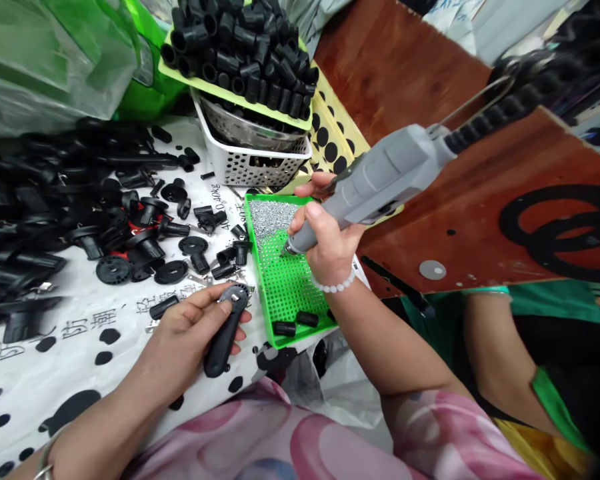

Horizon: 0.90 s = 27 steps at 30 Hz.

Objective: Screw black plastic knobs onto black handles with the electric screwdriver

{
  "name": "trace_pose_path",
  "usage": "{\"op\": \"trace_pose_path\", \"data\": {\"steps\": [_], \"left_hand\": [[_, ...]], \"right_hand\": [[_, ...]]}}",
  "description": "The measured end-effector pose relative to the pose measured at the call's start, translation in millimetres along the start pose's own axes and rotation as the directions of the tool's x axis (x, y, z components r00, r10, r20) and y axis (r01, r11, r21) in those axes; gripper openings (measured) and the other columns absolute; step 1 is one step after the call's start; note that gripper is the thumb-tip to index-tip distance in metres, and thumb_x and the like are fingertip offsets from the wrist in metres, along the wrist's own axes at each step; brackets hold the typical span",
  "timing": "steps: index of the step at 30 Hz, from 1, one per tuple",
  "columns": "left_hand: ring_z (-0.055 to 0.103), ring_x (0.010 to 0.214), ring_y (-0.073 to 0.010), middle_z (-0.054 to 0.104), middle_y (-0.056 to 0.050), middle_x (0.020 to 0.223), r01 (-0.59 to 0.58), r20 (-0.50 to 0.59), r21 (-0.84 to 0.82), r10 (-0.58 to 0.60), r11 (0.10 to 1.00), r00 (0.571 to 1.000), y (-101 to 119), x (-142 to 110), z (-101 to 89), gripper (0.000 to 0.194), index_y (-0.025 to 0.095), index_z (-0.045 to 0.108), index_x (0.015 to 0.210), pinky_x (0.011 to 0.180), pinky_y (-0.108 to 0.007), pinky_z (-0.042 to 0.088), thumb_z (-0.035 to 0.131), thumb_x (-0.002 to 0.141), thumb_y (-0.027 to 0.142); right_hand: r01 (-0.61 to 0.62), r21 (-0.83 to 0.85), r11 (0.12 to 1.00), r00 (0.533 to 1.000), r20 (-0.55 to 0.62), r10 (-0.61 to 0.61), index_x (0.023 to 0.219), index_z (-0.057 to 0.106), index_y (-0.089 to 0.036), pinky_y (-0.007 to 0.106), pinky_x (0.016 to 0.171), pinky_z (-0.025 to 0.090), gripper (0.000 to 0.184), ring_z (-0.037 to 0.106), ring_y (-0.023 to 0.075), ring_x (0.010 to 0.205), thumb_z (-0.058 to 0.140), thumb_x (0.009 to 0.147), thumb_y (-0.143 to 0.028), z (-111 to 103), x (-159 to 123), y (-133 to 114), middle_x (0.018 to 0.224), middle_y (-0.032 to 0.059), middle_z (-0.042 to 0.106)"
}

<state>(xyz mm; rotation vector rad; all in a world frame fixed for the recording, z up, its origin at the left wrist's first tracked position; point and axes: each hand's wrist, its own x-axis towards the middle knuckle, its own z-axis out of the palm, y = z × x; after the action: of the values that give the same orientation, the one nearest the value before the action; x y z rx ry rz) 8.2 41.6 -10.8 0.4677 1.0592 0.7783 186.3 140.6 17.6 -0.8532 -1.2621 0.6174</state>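
Note:
My left hand (187, 330) is closed around a long black plastic handle part (225, 333), holding it over the white spotted sheet with a round metal fitting at its upper end. My right hand (330, 247) grips a grey electric screwdriver (380, 177); its tip points down into a green perforated tray (285, 287), right at the edge of a pile of small silver screws (270, 217). A coiled black cable runs from the back of the tool to the upper right. Two short black tubes lie at the tray's near end.
Many black plastic parts (80, 200) cover the left of the sheet. A white basket (253, 163) carries a yellow-green tray heaped with black tubes (245, 47). A reddish-brown board (480, 200) lies to the right. Another person's arm (500, 353) rests at the lower right.

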Motion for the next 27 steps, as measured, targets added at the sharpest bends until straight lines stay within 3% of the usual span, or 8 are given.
{"op": "trace_pose_path", "data": {"steps": [6, 13, 20, 24, 27], "left_hand": [[0.061, 0.057, -0.015, 0.072, -0.009, 0.079, 0.001, 0.003, 0.009, -0.001, 1.0, 1.0, -1, 0, -2.0, 0.039, 0.015, 0.057, 0.109, 0.052, -0.029, 0.056, 0.07, 0.077, 0.031], [0.063, 0.058, -0.0154, 0.072, -0.009, 0.08, 0.0, 0.001, 0.018, 0.0, 1.0, 1.0, -2, 0, -1.8, 0.039, 0.016, 0.057, 0.11, 0.053, -0.029, 0.056, 0.07, 0.077, 0.032], [0.064, 0.061, -0.0151, 0.072, -0.009, 0.085, -0.034, 0.021, 0.03, 0.034, 0.999, 0.999, -4, 2, -4.5, 0.047, 0.017, 0.056, 0.114, 0.056, -0.029, 0.057, 0.073, 0.074, 0.035], [0.065, 0.064, -0.0143, 0.071, -0.006, 0.087, -0.06, 0.037, 0.021, 0.059, 0.998, 0.998, -3, 2, -3.8, 0.063, 0.018, 0.053, 0.12, 0.058, -0.027, 0.058, 0.08, 0.064, 0.029], [0.064, 0.06, -0.0135, 0.072, -0.005, 0.084, -0.053, 0.026, 0.006, 0.053, 0.999, 0.998, -2, 2, -0.2, 0.064, 0.016, 0.054, 0.117, 0.055, -0.025, 0.057, 0.081, 0.061, 0.027]], "right_hand": [[-0.038, 0.03, 0.999, 0.999, 0.001, 0.038, 0.099, 0.055, -0.024, 0.024, 0.04, 0.045, 0.036, 0.054, 0.0076, 0.044, 0.068, 0.07, -0.041, -1, -1, 2, 0.083, -0.0008, 0.06], [0.012, 0.024, 1.0, 1.0, 0.024, -0.013, 0.101, 0.053, -0.025, 0.024, 0.04, 0.044, 0.034, 0.052, 0.0067, 0.044, 0.066, 0.074, -0.043, 0, -2, 3, 0.085, -0.001, 0.058], [-0.056, 0.009, 0.998, 0.998, 0.025, 0.056, 0.101, 0.052, -0.024, 0.025, 0.044, 0.047, 0.03, 0.053, 0.007, 0.047, 0.063, 0.075, -0.036, 0, -3, -4, 0.086, -0.0009, 0.058], [-0.026, 0.062, 0.998, 1.0, 0.003, 0.026, 0.099, 0.056, -0.024, 0.025, 0.043, 0.046, 0.026, 0.055, 0.0077, 0.049, 0.063, 0.075, -0.032, -1, 2, -18, 0.087, 0.0, 0.058], [-0.021, 0.104, 0.994, 1.0, 0.012, 0.02, 0.099, 0.057, -0.023, 0.027, 0.043, 0.045, 0.025, 0.054, 0.0085, 0.051, 0.059, 0.074, -0.03, 3, 3, -46, 0.089, 0.0009, 0.057]]}}
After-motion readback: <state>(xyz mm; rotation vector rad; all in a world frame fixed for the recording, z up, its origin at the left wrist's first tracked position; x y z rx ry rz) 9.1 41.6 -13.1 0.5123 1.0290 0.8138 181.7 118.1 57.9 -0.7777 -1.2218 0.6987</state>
